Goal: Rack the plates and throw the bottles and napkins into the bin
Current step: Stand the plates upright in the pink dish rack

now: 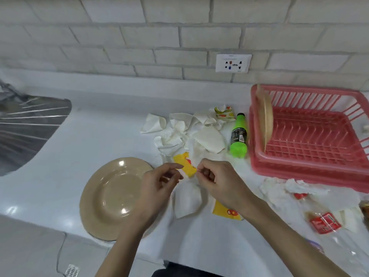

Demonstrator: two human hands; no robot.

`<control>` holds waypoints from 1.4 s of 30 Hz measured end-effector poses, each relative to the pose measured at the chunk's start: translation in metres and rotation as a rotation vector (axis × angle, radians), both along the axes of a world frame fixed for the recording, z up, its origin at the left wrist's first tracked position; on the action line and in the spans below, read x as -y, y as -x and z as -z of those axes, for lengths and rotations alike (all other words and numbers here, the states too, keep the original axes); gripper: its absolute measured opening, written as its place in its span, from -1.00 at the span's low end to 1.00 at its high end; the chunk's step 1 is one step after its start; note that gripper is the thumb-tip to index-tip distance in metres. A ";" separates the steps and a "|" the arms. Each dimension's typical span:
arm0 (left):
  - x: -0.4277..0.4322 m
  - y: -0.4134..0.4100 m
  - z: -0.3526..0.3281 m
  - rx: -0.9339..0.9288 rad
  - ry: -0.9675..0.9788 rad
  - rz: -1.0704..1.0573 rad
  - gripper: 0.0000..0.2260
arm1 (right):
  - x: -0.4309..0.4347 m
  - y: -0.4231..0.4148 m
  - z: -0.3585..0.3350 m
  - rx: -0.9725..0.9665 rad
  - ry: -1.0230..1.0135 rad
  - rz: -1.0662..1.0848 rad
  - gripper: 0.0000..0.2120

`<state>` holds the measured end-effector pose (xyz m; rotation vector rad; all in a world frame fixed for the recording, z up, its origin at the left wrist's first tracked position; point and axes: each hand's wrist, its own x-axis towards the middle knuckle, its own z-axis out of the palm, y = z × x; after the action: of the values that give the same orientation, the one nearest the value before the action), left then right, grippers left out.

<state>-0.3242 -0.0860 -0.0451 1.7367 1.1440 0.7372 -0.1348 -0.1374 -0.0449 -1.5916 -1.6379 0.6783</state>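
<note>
2 plates (111,196), 2 bottles (238,136); L hand (159,184), R hand (217,182) fingers (201,169) pinch 1 yellow napkin (186,166)

You are in a home kitchen. A white counter (60,156) runs across the frame below a wall of white brick-shaped tiles (139,37), which has a socket (233,62) set in it right of centre. At the left edge, a ribbed steel sink drainer (30,124) sits in the counter. At the right, a pink dish rack (311,140) holds a plate (266,118) on edge. Crumpled napkins (183,128) and a green bottle (238,136) lie beside it.
</note>
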 end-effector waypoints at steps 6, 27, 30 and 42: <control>-0.018 0.102 0.017 -0.123 -0.039 -0.174 -0.78 | -0.021 0.070 0.030 0.083 0.182 -0.032 -0.82; -0.109 0.201 0.046 -0.124 0.027 -0.321 -0.59 | -0.056 0.132 0.056 0.145 0.370 0.179 -0.85; -0.119 0.191 0.028 0.002 0.068 -0.274 -0.61 | -0.057 0.130 0.055 0.063 0.367 0.218 -0.87; -0.111 0.078 0.030 0.274 0.285 -0.165 -0.60 | -0.029 0.069 -0.022 -0.705 0.006 0.373 -0.50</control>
<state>-0.4027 0.0247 -0.0754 1.2733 1.1477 0.8383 -0.2035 -0.1080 -0.0232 -1.3831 -0.8044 0.9044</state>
